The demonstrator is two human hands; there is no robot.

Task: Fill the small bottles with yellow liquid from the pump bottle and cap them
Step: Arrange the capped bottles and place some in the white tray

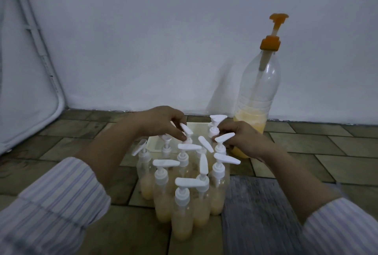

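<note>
capped small bottles (182, 209) (hands (161, 121) above)

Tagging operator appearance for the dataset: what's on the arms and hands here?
Both arms wear long shirt sleeves, white with thin blue-purple stripes, cuffs pushed up the forearms: left sleeve, right sleeve. Left hand and right hand are bare: no gloves, no watch or rings visible.
</note>
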